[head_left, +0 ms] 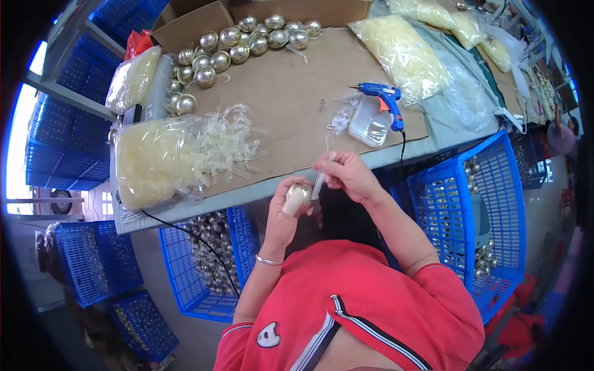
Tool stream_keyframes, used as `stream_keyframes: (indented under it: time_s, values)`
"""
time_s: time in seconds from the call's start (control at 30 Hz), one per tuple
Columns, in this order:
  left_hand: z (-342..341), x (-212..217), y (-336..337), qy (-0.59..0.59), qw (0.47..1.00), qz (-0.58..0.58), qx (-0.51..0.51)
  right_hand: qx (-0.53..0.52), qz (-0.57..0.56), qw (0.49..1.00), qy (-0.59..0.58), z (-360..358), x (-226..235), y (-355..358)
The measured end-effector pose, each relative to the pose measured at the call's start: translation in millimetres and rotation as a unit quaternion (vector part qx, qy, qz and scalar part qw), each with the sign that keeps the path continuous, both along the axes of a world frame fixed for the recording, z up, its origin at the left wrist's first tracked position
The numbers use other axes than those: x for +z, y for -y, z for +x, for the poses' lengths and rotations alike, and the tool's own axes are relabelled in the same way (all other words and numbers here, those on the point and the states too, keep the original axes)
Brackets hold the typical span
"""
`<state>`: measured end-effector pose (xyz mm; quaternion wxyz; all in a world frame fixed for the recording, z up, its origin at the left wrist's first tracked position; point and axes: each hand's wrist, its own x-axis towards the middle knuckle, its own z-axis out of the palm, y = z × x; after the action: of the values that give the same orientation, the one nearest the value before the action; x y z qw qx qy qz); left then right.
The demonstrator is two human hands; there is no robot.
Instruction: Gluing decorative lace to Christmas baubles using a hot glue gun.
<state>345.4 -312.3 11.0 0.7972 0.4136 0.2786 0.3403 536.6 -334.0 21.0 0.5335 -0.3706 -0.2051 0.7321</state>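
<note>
A big cardboard sheet (291,93) covers the table. On it lies a blue glue gun (385,99). Just below the table's edge, the left hand (286,213) grips a shiny ball ornament (297,196). The right hand (349,176) pinches a clear ribbon strip (318,183) touching the ball.

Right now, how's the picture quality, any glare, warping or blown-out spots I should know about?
Head view: strong fisheye warping, the table edge bows and the corners go black; a window at the far left is blown out white; the shiny ball ornaments carry bright glints; the left hand and right hand look fairly sharp, while the far right rim is dim and soft.
</note>
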Motion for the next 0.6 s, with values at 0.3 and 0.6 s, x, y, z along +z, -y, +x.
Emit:
stream_keyframes:
  time_s: [0.3, 0.6]
  values:
    - [-10, -15, 18, 0.081, 0.960, -0.268, -0.005, -0.012, 0.126, 0.914, 0.386, -8, 52, -2]
    - [-10, -7, 19, 0.089, 0.969, -0.213, 0.088, -0.024, 0.180, 0.865, 0.468, -14, 56, 14]
